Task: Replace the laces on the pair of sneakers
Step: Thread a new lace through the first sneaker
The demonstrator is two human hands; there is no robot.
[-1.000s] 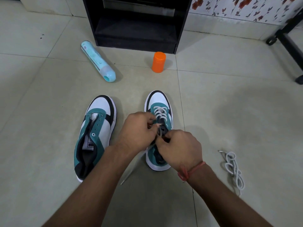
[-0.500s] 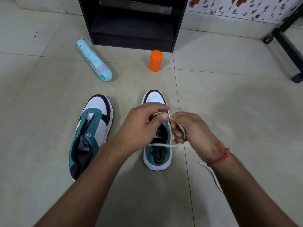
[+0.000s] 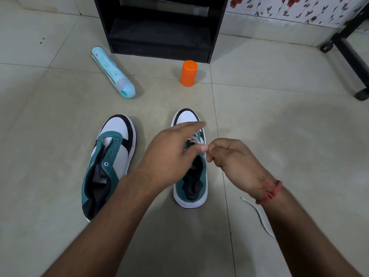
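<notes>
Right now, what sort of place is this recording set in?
Most likely a room in a home, with the person working on the floor. Large pale floor tiles, a floral-patterned wall and a low black cabinet against it suggest that, with household containers left on the floor.

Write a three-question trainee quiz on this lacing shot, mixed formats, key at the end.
1. True or false: the left sneaker has no lace threaded through its eyelets.
2. Multiple choice: the orange container is (A) lying on its side, (B) standing upright on the floor, (C) inside the black cabinet.
3. Fill in: the right hand has its fingers curled above the right sneaker, while the left hand has its fingers ____.

Key: 1 true. 2 B. 3 extended; whether the right hand pinches the white lace there is too blurred to tell.
</notes>
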